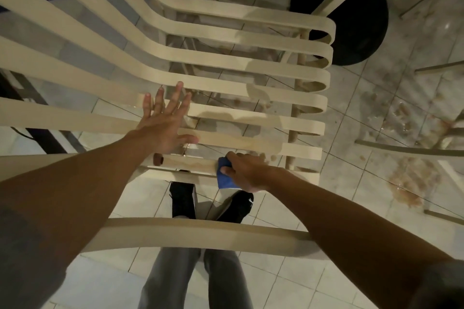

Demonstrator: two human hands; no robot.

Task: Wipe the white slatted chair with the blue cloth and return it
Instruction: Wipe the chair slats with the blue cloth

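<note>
The chair (226, 78) filled mid-frame; the left hand (163, 125) lay flat, fingers spread, on its slats, while the right hand (244, 173) gripped the cloth (224, 175) against a lower slat.

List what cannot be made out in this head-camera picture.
1. The blue cloth: head view, the gripping right hand covers most of it.
2. The white slatted plastic chair: head view, its slats run off the top and left edges.
3. The black round object: head view, partly behind the chair's slats and dim; what it is cannot be told.
</note>
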